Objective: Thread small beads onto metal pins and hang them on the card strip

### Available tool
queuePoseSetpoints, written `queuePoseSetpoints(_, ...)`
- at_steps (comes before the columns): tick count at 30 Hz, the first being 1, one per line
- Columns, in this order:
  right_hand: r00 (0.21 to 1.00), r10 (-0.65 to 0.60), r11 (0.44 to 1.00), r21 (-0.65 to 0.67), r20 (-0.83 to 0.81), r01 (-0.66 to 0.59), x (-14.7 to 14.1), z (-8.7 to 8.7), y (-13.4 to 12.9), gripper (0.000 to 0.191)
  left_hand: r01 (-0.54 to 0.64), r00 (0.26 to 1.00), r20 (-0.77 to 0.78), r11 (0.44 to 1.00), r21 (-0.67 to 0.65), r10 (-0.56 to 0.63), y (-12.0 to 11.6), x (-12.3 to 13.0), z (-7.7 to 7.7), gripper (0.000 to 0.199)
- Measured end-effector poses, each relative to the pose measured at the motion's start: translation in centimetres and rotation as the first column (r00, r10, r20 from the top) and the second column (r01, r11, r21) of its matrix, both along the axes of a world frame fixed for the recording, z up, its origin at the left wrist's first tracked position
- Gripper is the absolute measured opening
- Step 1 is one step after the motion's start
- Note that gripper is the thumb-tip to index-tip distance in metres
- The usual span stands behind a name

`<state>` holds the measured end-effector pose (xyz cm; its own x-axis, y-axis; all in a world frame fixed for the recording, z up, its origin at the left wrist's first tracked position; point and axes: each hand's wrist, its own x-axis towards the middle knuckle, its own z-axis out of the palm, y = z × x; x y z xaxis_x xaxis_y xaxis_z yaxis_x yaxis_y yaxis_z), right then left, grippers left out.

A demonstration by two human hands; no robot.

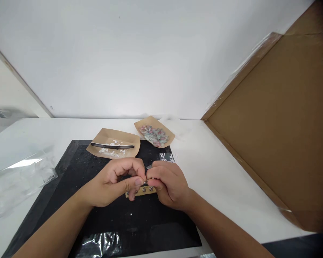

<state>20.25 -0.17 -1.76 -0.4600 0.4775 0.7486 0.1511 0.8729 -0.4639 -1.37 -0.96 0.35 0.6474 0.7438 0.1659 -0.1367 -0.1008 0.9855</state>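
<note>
My left hand (120, 181) pinches a tiny shiny piece (145, 182) between thumb and forefinger, above the black mat. Right against it, my right hand (168, 182) is closed, its fingertips at the same piece. A slim metal tool (149, 167) shows partly between the right fingers; its kind is mostly hidden. Just below both hands lies a tan strip (148, 193) bearing several small shiny round pieces. The left fingers cover part of this strip.
On the black mat (97, 222), a cardboard tray (101, 136) holds white bits and a dark curved stick (112, 146). Another tray (150, 122) holds small wrapped pieces. A sheet of white labels (168, 157) lies behind my right hand. Clear plastic (18, 182) is left; cardboard (271, 125) stands right.
</note>
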Motion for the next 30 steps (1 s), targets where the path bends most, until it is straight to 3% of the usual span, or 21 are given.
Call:
queuePoseSetpoints(15,0.999,-0.028,0.998,0.058,0.046,0.026,0.43,0.45,0.59,0.003,-0.041,0.998,-0.038,0.999,0.026,0.042,0.49,-0.37,0.23,0.018)
queuePoseSetpoints(24,0.982,-0.164,0.971,0.192,0.092,0.144,0.6,0.35,0.91,0.005,-0.124,0.992,-0.035,0.992,-0.007,0.123,0.57,0.25,-0.07,0.02)
queuePoseSetpoints(30,0.99,-0.12,0.988,0.106,0.074,0.112,0.7,0.06,1.01,0.009,-0.166,0.986,0.0,0.985,0.051,0.166,0.39,0.55,-0.19,0.017)
